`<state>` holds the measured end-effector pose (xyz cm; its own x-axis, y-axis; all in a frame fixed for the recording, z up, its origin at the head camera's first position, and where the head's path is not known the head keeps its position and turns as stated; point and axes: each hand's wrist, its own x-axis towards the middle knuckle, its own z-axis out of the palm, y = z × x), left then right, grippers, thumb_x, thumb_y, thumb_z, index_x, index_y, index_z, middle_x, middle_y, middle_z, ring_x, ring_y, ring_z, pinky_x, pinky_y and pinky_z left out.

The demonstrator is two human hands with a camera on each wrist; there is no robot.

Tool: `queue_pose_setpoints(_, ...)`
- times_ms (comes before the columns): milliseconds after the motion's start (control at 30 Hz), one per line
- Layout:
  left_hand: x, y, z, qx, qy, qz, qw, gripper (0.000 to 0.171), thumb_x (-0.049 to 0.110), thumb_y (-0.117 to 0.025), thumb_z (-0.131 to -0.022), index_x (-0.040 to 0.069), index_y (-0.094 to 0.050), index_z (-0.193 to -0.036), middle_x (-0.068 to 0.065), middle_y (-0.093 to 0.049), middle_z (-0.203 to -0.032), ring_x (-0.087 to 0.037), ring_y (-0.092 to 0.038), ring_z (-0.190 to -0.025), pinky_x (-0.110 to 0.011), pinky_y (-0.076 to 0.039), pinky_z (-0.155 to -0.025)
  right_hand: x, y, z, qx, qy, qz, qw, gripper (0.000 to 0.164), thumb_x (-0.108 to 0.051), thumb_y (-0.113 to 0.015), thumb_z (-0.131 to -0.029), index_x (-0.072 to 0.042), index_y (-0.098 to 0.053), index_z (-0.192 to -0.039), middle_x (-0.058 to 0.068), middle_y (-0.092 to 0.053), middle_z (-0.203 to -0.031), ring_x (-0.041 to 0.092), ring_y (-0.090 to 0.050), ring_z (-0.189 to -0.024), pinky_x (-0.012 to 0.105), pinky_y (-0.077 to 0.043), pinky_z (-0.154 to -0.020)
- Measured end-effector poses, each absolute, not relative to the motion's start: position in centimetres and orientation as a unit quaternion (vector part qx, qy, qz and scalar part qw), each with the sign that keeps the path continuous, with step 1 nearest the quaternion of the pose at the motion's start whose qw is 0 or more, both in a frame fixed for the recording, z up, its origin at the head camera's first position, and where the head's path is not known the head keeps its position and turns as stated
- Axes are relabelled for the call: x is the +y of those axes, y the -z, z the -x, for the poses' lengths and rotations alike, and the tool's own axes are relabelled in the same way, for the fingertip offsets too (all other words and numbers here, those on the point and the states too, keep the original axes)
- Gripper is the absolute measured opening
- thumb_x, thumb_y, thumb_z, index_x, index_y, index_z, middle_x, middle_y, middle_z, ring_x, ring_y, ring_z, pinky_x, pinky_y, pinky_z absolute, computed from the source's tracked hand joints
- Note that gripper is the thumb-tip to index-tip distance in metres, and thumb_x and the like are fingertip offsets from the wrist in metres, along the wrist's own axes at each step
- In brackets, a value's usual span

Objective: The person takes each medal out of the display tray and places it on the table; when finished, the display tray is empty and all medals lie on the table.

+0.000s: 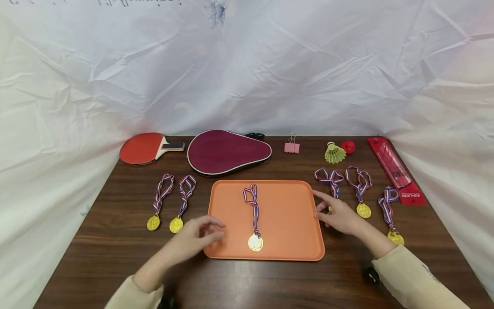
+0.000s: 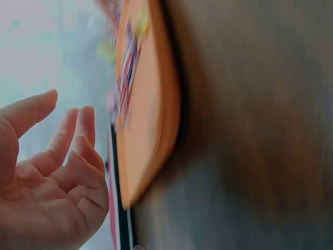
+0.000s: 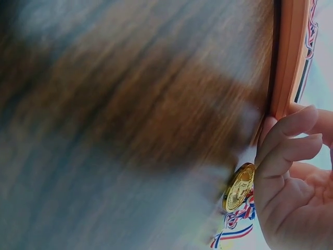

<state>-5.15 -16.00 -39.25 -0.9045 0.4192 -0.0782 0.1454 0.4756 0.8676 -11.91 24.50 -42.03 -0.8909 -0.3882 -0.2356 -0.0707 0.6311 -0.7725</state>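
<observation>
An orange tray [image 1: 289, 223] lies on the dark wooden table, bearing one gold medal [image 1: 255, 243] with its striped ribbon stretched toward the far edge. My left hand [image 1: 193, 237] hovers at the tray's near left side, fingers loosely curved and holding nothing; in the left wrist view, a gap separates the hand [image 2: 57, 192] from the tray [image 2: 151, 104]. At the right edge, my right hand [image 1: 341, 216] touches the rim with fingertips and thumb. The right wrist view has its fingers [image 3: 289, 156] against the tray's side [image 3: 289, 57]. Behind that hand a medal [image 3: 240, 187] is partly hidden.
Two medals [image 1: 176, 225] lie left of the tray; more lie right, including one [image 1: 363, 210] beyond my right hand. Along the back are a red paddle [image 1: 140, 148], a maroon paddle case [image 1: 227, 150], a pink binder clip [image 1: 292, 148], a shuttlecock [image 1: 334, 153] and a red package [image 1: 397, 171].
</observation>
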Motion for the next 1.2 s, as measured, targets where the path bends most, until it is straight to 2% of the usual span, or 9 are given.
queue_pose_setpoints(167, -12.7, 39.8, 4.5, 0.842, -0.482, -0.182, 0.158, 0.021, 0.02, -0.065, -0.083, 0.01, -0.063, -0.101, 0.004, -0.057, -0.075, -0.012, -0.05, -0.06, -0.024, -0.042, -0.053, 24.5, 42.1, 12.0, 0.884, 0.405, 0.127, 0.195, 0.065, -0.008, -0.061, -0.084, -0.013, -0.029, -0.14, 0.008, -0.055, -0.087, 0.022, -0.054, -0.052, 0.031, -0.043, -0.048)
queue_pose_setpoints(367, -10.0, 41.6, 4.9, 0.882, -0.407, -0.212, 0.106, 0.024, 0.023, -0.069, -0.078, 0.014, -0.062, -0.1, 0.009, -0.054, -0.072, -0.006, -0.048, -0.059, -0.021, -0.039, -0.053, 24.7, 42.1, 12.0, 0.883, 0.407, 0.13, 0.195, 0.065, -0.007, -0.061, -0.084, -0.012, -0.029, -0.14, 0.009, -0.055, -0.087, 0.022, -0.054, -0.052, 0.031, -0.043, -0.048)
queue_pose_setpoints(467, -9.1, 41.8, 5.1, 0.898, -0.374, -0.206, 0.103, 0.029, 0.025, -0.072, -0.074, 0.016, -0.061, -0.1, 0.01, -0.052, -0.066, -0.003, -0.045, -0.055, -0.02, -0.037, -0.051, 24.7, 42.1, 12.1, 0.884, 0.406, 0.129, 0.194, 0.065, -0.007, -0.061, -0.084, -0.013, -0.029, -0.14, 0.008, -0.055, -0.087, 0.022, -0.054, -0.052, 0.031, -0.043, -0.048)
queue_pose_setpoints(733, -8.1, 42.0, 5.2, 0.925, -0.319, -0.17, 0.117, 0.036, 0.031, -0.079, -0.065, 0.019, -0.059, -0.093, 0.009, -0.049, -0.06, -0.002, -0.042, -0.05, -0.022, -0.034, -0.047, 24.7, 42.1, 12.0, 0.883, 0.407, 0.135, 0.193, 0.065, -0.007, -0.061, -0.084, -0.012, -0.029, -0.14, 0.008, -0.055, -0.086, 0.021, -0.054, -0.051, 0.03, -0.043, -0.048)
queue_pose_setpoints(1000, -7.9, 42.3, 5.2, 0.928, -0.308, -0.174, 0.114, 0.032, 0.029, -0.079, -0.065, 0.019, -0.058, -0.088, 0.009, -0.048, -0.06, -0.002, -0.042, -0.05, -0.021, -0.034, -0.046, 24.6, 42.1, 12.0, 0.882, 0.407, 0.133, 0.196, 0.065, -0.007, -0.061, -0.084, -0.013, -0.029, -0.14, 0.008, -0.054, -0.087, 0.022, -0.054, -0.052, 0.03, -0.043, -0.048)
queue_pose_setpoints(1200, -7.9, 42.4, 5.2, 0.924, -0.321, -0.184, 0.095, 0.031, 0.026, -0.081, -0.062, 0.022, -0.056, -0.081, 0.009, -0.049, -0.066, -0.002, -0.043, -0.054, -0.021, -0.035, -0.049, 24.6, 42.1, 12.0, 0.884, 0.404, 0.128, 0.199, 0.065, -0.008, -0.061, -0.084, -0.013, -0.029, -0.14, 0.008, -0.055, -0.087, 0.021, -0.054, -0.052, 0.031, -0.043, -0.049)
